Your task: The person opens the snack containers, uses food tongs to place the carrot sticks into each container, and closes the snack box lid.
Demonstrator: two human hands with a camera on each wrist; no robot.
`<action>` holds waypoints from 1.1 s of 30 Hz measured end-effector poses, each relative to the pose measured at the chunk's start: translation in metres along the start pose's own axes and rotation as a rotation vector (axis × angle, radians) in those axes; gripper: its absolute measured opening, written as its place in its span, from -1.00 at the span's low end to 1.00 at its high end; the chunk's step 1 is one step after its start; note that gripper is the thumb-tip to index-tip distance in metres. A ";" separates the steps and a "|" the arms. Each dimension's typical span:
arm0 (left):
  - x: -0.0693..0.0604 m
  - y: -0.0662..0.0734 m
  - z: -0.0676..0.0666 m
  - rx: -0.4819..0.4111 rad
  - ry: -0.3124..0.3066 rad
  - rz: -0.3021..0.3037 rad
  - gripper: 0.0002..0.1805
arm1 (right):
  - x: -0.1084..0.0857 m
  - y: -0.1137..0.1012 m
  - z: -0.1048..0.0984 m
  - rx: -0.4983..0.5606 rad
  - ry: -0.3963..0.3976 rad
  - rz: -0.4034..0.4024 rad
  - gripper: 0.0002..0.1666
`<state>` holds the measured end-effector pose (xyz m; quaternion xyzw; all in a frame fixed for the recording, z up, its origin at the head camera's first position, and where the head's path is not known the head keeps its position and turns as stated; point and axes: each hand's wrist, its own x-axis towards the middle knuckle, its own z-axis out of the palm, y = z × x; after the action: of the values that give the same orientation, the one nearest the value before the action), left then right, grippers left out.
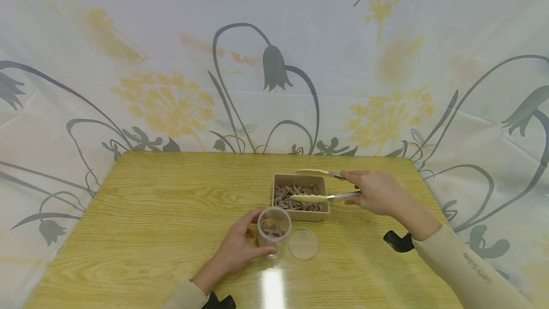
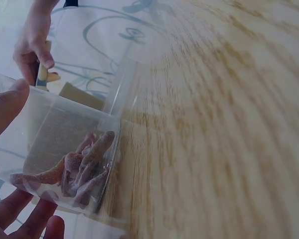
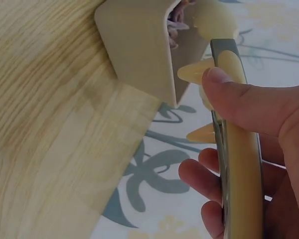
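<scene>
My left hand curls round a clear plastic jar standing upright on the table, its mouth uncovered. Several brownish dried strips lie at the bottom of that jar. With my right hand I grip a pair of tongs with metal arms and cream tips. The tips are spread wide, with nothing between them; one is over a beige rectangular box, the other near its far edge. Inside the box is a layer of similar brownish strips.
A round clear lid lies flat on the wooden table, just right of the jar and in front of the box. Behind the table's far edge hangs a flower-patterned cloth.
</scene>
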<state>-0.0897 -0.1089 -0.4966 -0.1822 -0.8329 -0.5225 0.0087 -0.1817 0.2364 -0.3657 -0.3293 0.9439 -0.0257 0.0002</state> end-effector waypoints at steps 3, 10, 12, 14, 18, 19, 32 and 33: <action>0.000 0.001 0.000 -0.001 0.000 0.003 -0.03 | 0.000 0.001 0.003 0.029 0.001 0.007 -0.19; 0.000 0.001 -0.001 -0.003 0.002 0.005 -0.03 | 0.000 0.001 0.002 0.061 -0.004 0.007 -0.24; 0.001 0.000 0.000 -0.004 0.003 0.008 -0.03 | 0.000 0.000 0.001 0.054 -0.007 0.002 -0.26; 0.001 -0.001 0.000 -0.007 0.005 0.009 -0.03 | 0.001 0.000 0.001 0.045 -0.003 -0.008 -0.29; 0.001 -0.002 0.000 -0.008 0.006 0.013 -0.03 | 0.002 -0.003 0.000 0.004 0.003 -0.024 -0.30; 0.001 -0.002 -0.001 -0.009 0.005 0.012 -0.03 | 0.002 -0.004 0.000 -0.011 -0.002 -0.022 -0.30; 0.000 -0.002 -0.001 -0.008 0.000 0.008 -0.03 | 0.015 -0.024 0.001 -0.173 -0.169 0.041 -0.41; 0.000 -0.003 0.000 -0.007 0.002 0.008 -0.03 | 0.015 -0.025 0.001 -0.178 -0.168 0.038 -0.43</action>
<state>-0.0909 -0.1103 -0.4988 -0.1852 -0.8302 -0.5257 0.0111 -0.1782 0.2074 -0.3655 -0.3109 0.9452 0.0860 0.0507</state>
